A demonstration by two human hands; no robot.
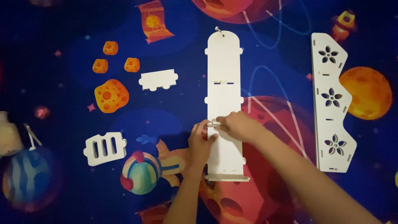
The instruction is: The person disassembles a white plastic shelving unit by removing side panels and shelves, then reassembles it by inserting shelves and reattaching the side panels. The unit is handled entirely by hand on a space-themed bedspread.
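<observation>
From over the person's shoulder, a long white wooden panel with a rounded top and notched edges lies flat on a dark blue space-themed play mat printed with planets and rockets, its length running away from the person. Both hands meet at the panel's left edge, about two thirds of the way down. The left hand rests against that edge, fingers curled loosely upward and touching the board. The right hand reaches across the panel from the right, its fingers pinched on a small white wooden piece that sits right at the left edge between the two hands; the left fingertips touch that piece too. Whether the left hand truly grips it cannot be told. A thin white crosspiece lies at the panel's near end.

Well off to the right lies a tall white wooden side panel cut with three flower shapes. To the left of the hands, apart from them, are a small white slotted wooden piece and, farther up, a small white plain wooden piece with scalloped edges.
</observation>
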